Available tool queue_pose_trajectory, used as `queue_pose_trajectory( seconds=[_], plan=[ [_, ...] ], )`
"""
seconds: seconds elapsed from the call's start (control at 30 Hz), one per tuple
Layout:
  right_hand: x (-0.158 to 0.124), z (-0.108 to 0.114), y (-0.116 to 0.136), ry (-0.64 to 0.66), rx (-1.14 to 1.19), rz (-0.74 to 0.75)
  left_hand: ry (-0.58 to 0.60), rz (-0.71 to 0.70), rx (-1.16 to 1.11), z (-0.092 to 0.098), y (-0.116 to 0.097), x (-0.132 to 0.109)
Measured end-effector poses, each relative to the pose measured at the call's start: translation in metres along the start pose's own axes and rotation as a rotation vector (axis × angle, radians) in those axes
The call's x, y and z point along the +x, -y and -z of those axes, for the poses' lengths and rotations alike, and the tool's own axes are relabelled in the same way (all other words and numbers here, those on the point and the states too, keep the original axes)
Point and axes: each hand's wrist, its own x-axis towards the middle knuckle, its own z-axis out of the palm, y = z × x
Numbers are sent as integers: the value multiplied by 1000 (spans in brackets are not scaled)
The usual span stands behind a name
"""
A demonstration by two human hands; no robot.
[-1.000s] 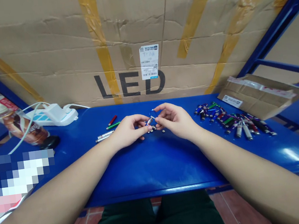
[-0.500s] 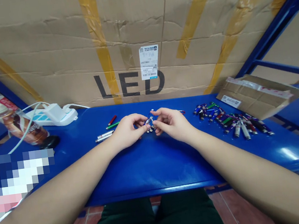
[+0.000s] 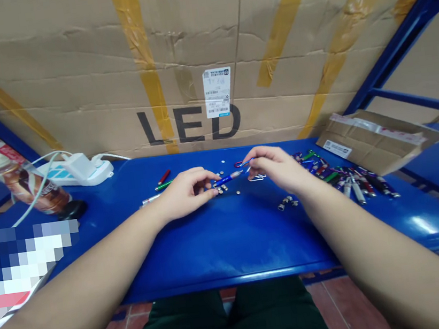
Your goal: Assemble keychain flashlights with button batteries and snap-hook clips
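Between the thumb and fingers of my left hand is a slim blue penlight, its silver end tilted up to the right. My right hand pinches a thin blue clip close to that silver end; whether the two are joined I cannot tell. Small round button cells lie beneath and around the penlight. Partly hidden by my right fingers, a red clip and some silver clips rest on the blue table. Small silver caps sit below my right wrist.
A pile of coloured penlights lies at the right, before a small cardboard box. Red and green tubes lie behind my left hand. A power strip and bottles stand left; a large carton backs the table.
My right hand has moved away to the right and now pinches a blue clip. The blue penlight shows lengthwise in my left hand. Button cells, clips and silver caps have come into view.
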Motion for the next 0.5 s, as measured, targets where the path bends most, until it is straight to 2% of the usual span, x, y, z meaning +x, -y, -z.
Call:
queue_pose_trajectory(
  seconds=[0.1, 0.27, 0.37, 0.5],
  plan=[
    [0, 31, 0, -121, 197, 9, -24, 29, 11, 6, 2, -1],
    [4, 81, -10, -258, 216, 31, -72, 40, 110, 20, 7, -2],
    [10, 98, -25, -350, 189, -7, -93, 44, 152, 25, 12, -2],
    [21, 106, -45, -454, 127, -105, -91, 52, 173, 26, 16, -2]
  ],
)
